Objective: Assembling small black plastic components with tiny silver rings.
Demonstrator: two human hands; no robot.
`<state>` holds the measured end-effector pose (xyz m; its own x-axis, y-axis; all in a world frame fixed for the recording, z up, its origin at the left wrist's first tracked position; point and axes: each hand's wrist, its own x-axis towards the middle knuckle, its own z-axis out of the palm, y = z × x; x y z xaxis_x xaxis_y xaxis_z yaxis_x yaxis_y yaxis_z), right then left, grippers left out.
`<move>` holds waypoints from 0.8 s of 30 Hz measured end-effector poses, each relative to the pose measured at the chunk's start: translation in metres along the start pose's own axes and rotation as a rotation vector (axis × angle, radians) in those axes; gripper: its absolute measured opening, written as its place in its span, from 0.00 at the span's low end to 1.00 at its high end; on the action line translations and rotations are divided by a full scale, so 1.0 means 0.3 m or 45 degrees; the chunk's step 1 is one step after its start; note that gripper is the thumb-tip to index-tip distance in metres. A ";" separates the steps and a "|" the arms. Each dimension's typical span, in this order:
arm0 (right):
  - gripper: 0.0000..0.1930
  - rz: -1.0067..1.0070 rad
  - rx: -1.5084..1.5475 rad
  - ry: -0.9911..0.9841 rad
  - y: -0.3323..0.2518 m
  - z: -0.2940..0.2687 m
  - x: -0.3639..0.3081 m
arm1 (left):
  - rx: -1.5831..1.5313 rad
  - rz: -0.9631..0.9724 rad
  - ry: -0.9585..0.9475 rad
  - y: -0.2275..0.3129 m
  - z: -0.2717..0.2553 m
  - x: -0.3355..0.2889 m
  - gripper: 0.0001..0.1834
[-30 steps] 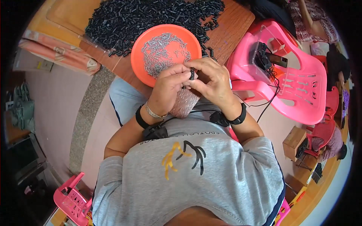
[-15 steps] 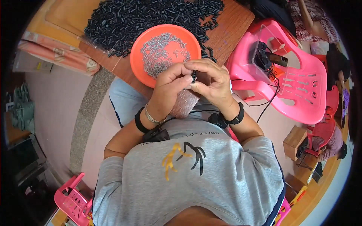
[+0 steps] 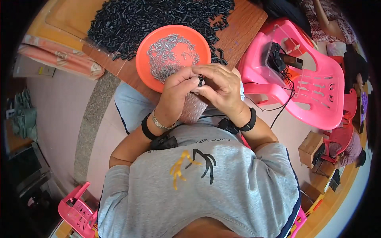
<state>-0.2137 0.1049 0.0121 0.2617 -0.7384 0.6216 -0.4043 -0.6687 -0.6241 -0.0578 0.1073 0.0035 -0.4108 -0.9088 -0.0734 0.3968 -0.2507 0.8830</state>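
Pinched between both hands is a small black plastic piece (image 3: 200, 80), its lower part showing between my fingertips. My left hand (image 3: 177, 88) grips it from the left with thumb and bent fingers. From the right, my right hand (image 3: 220, 85) closes thumb and forefinger on the same piece. Just beyond my hands sits an orange-red plastic bowl (image 3: 143, 43), holding many small silvery metal pins or screws (image 3: 164, 55). A big heap of black plastic pieces (image 3: 131, 23) covers the table behind the bowl. Under my hands lies a clear, bubbly-looking sheet or bag (image 3: 194, 109).
The brown wooden table (image 3: 248, 18) ends close before my lap. On the right a pink plastic chair (image 3: 317, 87) carries a clear box with black cables and a dark device (image 3: 293, 61). Other people sit at far right. A cardboard box (image 3: 310, 148) stands on the floor.
Both hands, still pinching the black piece, have shifted very slightly left. The piece has turned a little between my fingertips.
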 end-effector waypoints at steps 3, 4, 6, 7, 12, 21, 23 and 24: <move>0.18 -0.009 -0.042 -0.001 0.002 0.003 -0.006 | -0.036 0.004 -0.005 0.003 0.004 -0.004 0.12; 0.18 -0.029 -0.039 0.017 0.007 0.006 -0.011 | -0.048 0.003 -0.018 0.003 0.004 -0.005 0.12; 0.18 -0.037 -0.010 0.033 0.023 0.020 -0.022 | -0.056 0.006 -0.013 -0.004 0.001 -0.006 0.12; 0.18 -0.047 0.018 0.049 0.027 0.024 -0.026 | -0.065 0.010 -0.009 -0.007 0.001 -0.007 0.11; 0.20 0.060 0.158 0.049 0.028 0.034 -0.025 | -0.040 0.024 0.051 -0.014 0.002 -0.006 0.08; 0.22 0.116 0.211 0.040 0.035 0.016 -0.003 | -0.023 0.004 0.049 -0.014 -0.008 0.013 0.07; 0.21 0.085 0.181 0.025 0.028 0.015 -0.003 | -0.085 -0.016 0.065 -0.004 0.006 0.011 0.08; 0.21 0.052 0.156 0.035 0.033 0.017 -0.009 | -0.103 -0.015 0.067 0.008 0.021 0.009 0.09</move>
<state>-0.2139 0.0999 0.0018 0.2221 -0.7637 0.6061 -0.3039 -0.6449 -0.7012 -0.0630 0.1063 0.0083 -0.3728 -0.9214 -0.1095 0.4583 -0.2855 0.8417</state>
